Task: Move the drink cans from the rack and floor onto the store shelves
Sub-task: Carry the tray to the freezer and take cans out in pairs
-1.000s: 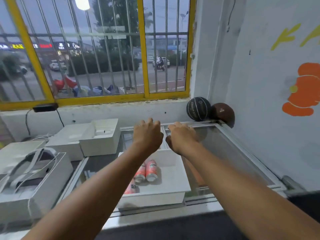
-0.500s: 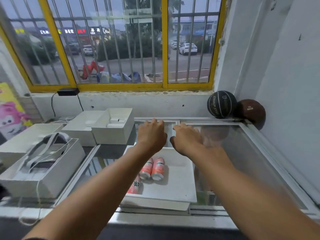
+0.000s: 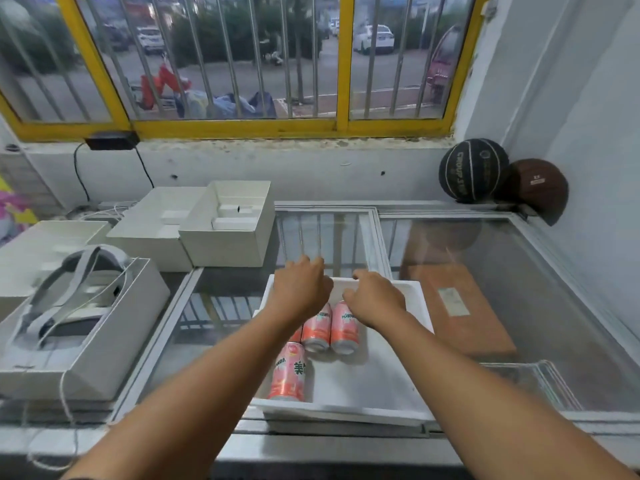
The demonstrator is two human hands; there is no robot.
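We see a glass-topped chest freezer point(image 3: 519, 306) carrying a shallow white tray point(image 3: 363, 389). In it lie pink drink cans point(image 3: 316, 329) on their sides, white lettering showing, one nearer can point(image 3: 287, 372) apart. Our left hand point(image 3: 299, 289) and right hand point(image 3: 375, 299) hover palm-down over them, fingers loosely curled, holding nothing.

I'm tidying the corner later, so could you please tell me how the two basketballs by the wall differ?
The black basketball is dark with pale seams and lettering; the brown basketball is reddish-brown with a small pale label. The black one sits nearer the window and shows fully, while the brown one is tucked into the corner, partly hidden behind it. Both rest at the back edge of the glass-topped freezer and look alike in size.
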